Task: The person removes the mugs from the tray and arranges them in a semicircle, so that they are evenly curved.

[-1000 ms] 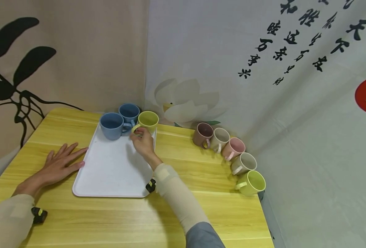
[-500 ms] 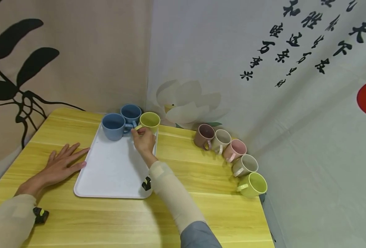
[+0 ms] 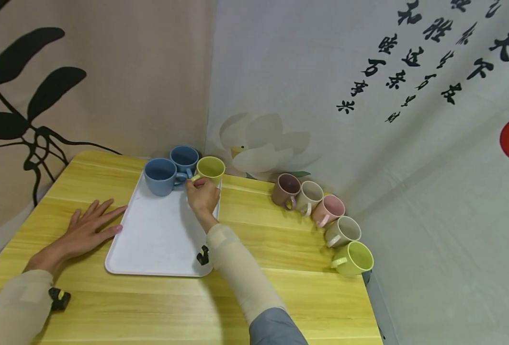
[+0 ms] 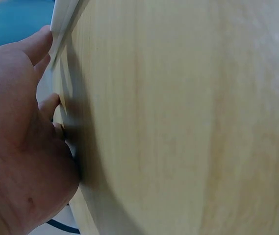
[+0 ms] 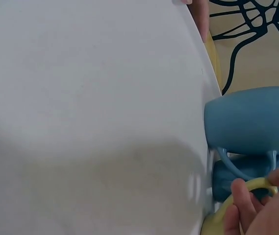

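Note:
A yellow-green mug (image 3: 211,167) stands at the far right corner of the white tray (image 3: 159,239). My right hand (image 3: 203,195) pinches its handle, which shows between thumb and fingers in the right wrist view, where the mug (image 5: 214,226) is partly cut off. Close on its left are two blue mugs, a front one (image 3: 160,178) and a rear one (image 3: 184,157). My left hand (image 3: 88,230) lies spread on the table, its thumb and index finger touching the tray's left edge. The left wrist view shows those fingertips (image 4: 45,36) against the rim.
Along the table's right edge stands a row of mugs: dark mauve (image 3: 285,190), cream (image 3: 309,196), pink (image 3: 328,211), beige (image 3: 343,230) and yellow-green (image 3: 353,258). A printed cloth wall (image 3: 271,72) rises right behind the wooden table (image 3: 142,306).
The head view has shifted slightly, so everything sits a little further right. My right hand has stayed at the yellow-green mug's handle; its forearm has shifted a little left. The left hand keeps its place.

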A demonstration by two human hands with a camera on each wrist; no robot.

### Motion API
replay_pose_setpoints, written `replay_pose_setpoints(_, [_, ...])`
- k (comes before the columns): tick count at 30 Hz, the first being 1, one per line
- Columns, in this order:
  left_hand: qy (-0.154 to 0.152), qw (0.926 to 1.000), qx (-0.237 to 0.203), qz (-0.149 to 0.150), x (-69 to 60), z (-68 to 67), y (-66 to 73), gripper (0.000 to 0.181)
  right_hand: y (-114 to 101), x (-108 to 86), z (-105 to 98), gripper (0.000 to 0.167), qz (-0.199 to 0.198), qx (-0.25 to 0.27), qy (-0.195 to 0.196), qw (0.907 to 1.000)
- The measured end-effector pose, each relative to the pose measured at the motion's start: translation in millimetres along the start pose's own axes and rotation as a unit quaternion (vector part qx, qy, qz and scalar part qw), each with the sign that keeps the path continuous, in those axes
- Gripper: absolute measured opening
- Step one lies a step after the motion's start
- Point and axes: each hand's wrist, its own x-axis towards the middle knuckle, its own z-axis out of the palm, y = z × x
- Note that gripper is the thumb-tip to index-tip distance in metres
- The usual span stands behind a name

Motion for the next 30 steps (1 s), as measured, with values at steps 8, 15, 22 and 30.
replay_pose_setpoints(8, [0.001,1.0000,0.001,0.003,0.7,0.8,-0.1,0.071,5,-3.3,-8,0.016,-0.023,0.013,-0.002,0.9996])
replay_pose_setpoints(15, [0.001,1.0000,0.000,0.004,1.5,0.9,0.6,0.070,28,3.3,-4,0.013,-0.051,0.035,-0.027,0.9978])
replay_pose_setpoints(22, [0.003,1.0000,0.001,0.008,1.9,2.1,-1.0,0.070,78,24.7,17,0.010,-0.029,0.113,-0.087,0.9894])
replay_pose_setpoints(30, [0.008,0.9999,0.006,0.010,0.5,1.7,-1.6,0.070,37,-3.6,-44,0.022,0.071,0.239,-0.122,0.9608])
